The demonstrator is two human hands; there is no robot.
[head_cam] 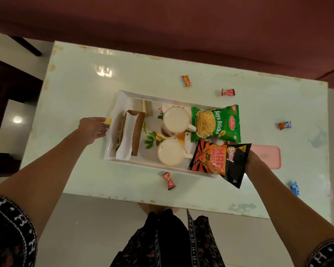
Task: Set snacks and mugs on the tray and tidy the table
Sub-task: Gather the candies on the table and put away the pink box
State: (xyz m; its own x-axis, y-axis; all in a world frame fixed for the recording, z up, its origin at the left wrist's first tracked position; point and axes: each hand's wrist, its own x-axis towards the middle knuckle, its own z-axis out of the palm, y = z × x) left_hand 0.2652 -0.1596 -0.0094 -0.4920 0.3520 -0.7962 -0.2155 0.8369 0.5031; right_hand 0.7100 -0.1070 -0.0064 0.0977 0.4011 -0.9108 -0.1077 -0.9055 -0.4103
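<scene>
The left hand [94, 129] sits at the left end of the white tray [154, 98], fingers curled round a small yellow and blue sweet [108, 122] pinched at the fingertips, touching or just beside the tray's rim. The right hand [254, 158] is at the tray's right end, mostly hidden behind a black and orange chip bag [219, 160]. It grips that bag at its right edge. The bag lies partly over the tray's near right corner and overhangs the rim toward the person.

Just beyond the right hand, a green snack bag [216, 123] lies flat in the tray's right part, touching the chip bag's far edge. Between the two hands stand two white mugs [175, 119], one farther and one nearer [171, 152], handles pointing toward the right hand. Just right of the left hand, a sandwich in a brown and white paper sleeve [129, 133] fills the tray's left part.

The tray rests on a pale green table [81, 89]. Loose sweets lie on the tabletop: a red one [169, 181] near the front rim between the hands, two red ones [186, 81] [228, 92] beyond the tray, an orange and blue one [284, 125] beyond the right hand, a blue one [295, 187] to its right, nearer the person. A pink flat object [268, 157] lies just right of the right hand; what it is cannot be told.
</scene>
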